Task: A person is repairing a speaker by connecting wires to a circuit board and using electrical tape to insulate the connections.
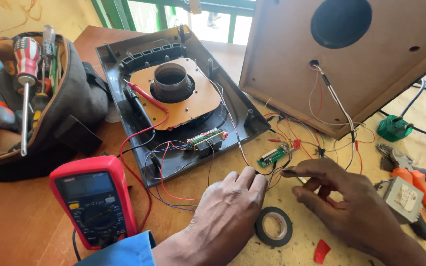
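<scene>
Pinching thin black wires (272,173) between both hands above the desk (25,216). Left hand (225,216): grip closed, fingertips on the wire bundle near the middle of the desk. Right hand (343,202): thumb and forefinger closed on the same wires, other fingers loosely curled. Small green circuit board (272,156) lies just beyond the fingertips. Roll of black tape (273,226) sits between the two hands. Red multimeter (94,201) left of the left hand; orange-handled pliers (420,189) at right.
</scene>
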